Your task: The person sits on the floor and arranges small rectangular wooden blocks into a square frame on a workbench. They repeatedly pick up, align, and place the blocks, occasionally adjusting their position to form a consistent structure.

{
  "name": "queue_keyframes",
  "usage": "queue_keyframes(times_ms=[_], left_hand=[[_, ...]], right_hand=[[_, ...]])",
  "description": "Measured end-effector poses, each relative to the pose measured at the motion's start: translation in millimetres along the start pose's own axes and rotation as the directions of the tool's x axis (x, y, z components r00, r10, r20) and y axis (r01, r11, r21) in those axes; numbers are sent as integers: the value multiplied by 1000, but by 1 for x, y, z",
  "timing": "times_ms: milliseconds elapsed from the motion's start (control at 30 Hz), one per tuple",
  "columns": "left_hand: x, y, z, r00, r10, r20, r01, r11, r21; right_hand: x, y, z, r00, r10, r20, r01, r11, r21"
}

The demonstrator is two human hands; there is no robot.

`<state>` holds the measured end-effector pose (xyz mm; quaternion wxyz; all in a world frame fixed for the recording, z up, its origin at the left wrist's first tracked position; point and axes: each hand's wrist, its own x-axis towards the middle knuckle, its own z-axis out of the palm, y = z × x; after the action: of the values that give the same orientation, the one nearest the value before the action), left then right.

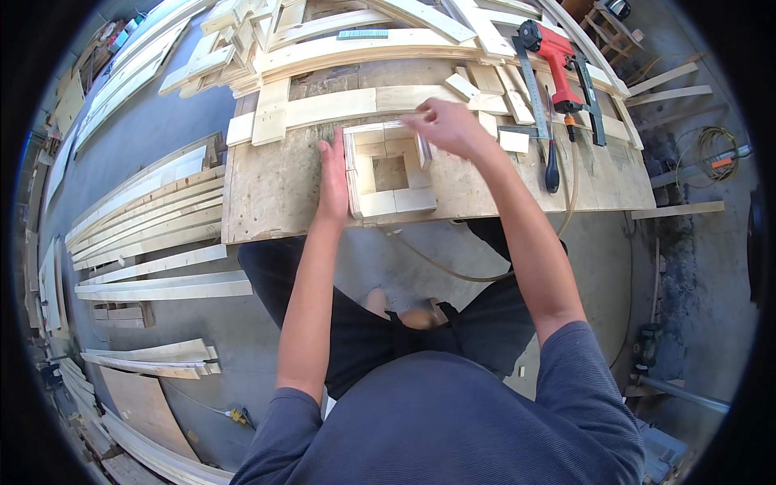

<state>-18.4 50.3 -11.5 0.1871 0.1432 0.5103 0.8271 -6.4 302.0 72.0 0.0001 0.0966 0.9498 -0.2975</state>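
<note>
A small square wooden box frame (394,201) of pale boards stands at the near edge of the workbench, with an open middle. My left hand (331,179) lies flat along its left wall, fingers stretched out. Over the frame's far right corner is my right hand (454,128), its fingers curled and pinched together. Whatever those fingers may hold is too small or hidden to make out. Just beyond the frame, flat pale boards (331,107) run across the bench.
The workbench (279,194) also carries a red nail gun (556,56) with a hose, a screwdriver (552,167), a metal square (529,93) and small wood offcuts. Boards (364,44) are piled at the back. Long planks (149,214) are stacked on the left.
</note>
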Motion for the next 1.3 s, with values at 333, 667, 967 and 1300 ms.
queue_keyframes(times_ms=[333, 667, 967, 1300], left_hand=[[1, -4, -7, 999, 37, 7, -37, 999, -32], [3, -9, -11, 997, 74, -15, -74, 997, -9], [1, -12, -4, 991, 132, 13, -132, 991, -2], [-2, -2, 0, 986, 168, 23, -169, 982, 80]], right_hand=[[-34, 100, -33, 951, -11, -309, -91, 945, -316], [-86, 63, -47, 772, 154, -617, -166, 985, 39], [-189, -16, 49, 791, 152, -593, 110, 918, 382], [-166, -16, 82, 735, -63, -675, 219, 964, 148]])
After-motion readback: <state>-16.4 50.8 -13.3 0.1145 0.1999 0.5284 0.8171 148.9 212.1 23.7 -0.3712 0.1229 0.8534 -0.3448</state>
